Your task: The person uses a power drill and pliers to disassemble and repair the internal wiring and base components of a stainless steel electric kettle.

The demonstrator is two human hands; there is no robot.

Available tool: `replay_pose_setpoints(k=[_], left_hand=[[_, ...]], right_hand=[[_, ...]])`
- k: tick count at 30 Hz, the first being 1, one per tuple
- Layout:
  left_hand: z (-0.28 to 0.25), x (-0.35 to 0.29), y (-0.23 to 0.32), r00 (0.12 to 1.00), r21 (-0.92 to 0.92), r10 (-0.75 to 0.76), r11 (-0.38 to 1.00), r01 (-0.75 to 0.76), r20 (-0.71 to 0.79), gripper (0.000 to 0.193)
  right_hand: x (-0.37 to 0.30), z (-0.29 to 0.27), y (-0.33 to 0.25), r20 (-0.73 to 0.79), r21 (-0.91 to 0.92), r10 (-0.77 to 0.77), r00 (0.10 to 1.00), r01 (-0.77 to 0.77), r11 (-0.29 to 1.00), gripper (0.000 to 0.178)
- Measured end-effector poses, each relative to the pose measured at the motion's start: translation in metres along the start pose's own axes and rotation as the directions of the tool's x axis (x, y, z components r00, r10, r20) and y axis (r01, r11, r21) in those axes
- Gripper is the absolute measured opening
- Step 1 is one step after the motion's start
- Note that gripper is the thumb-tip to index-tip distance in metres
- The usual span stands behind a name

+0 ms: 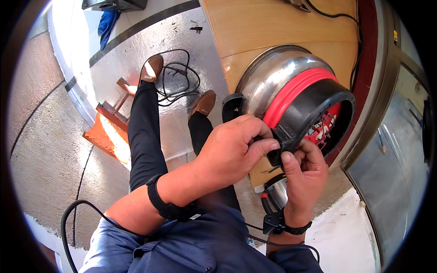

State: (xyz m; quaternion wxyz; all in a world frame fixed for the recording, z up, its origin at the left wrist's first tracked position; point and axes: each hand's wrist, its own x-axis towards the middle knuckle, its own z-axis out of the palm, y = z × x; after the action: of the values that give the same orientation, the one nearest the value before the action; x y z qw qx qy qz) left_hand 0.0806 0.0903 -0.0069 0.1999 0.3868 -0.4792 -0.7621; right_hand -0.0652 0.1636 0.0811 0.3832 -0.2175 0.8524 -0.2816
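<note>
A round appliance lies on its side on the wooden tabletop, with a shiny steel pot body, a red band and a black plastic base. The base's underside is open and shows red parts and wiring inside. Thumb and fingers of my left hand pinch a black plastic bracket on the base's near side. From the other side my right hand is closed on the same bracket, its fingers partly hidden behind the rim. A black side handle sticks out beside my left hand.
The wooden table carries a black cable along its far right. Near my right wrist are red-and-black handles. A coiled black cord lies on the floor by my feet, beside an orange-brown stool. A glass-panelled frame stands right.
</note>
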Motion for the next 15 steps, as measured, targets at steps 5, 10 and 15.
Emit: replay_pose_setpoints(k=[5,10,15], left_hand=[[-0.002,-0.002,0.003,0.993,-0.08,-0.095,0.992,0.1,0.065,0.007],[-0.011,-0.004,0.018,0.941,-0.202,-0.3,0.923,0.327,0.154,0.01],[-0.008,0.001,0.024,0.926,-0.156,-0.348,0.916,0.369,0.149,0.008]], right_hand=[[0.008,-0.003,-0.01,0.106,0.06,0.079,0.991,-0.086,0.994,0.018],[0.017,-0.011,-0.008,0.194,-0.006,0.09,0.977,-0.09,0.996,0.02],[0.019,-0.011,-0.01,0.222,0.007,0.117,0.968,-0.122,0.992,0.023]])
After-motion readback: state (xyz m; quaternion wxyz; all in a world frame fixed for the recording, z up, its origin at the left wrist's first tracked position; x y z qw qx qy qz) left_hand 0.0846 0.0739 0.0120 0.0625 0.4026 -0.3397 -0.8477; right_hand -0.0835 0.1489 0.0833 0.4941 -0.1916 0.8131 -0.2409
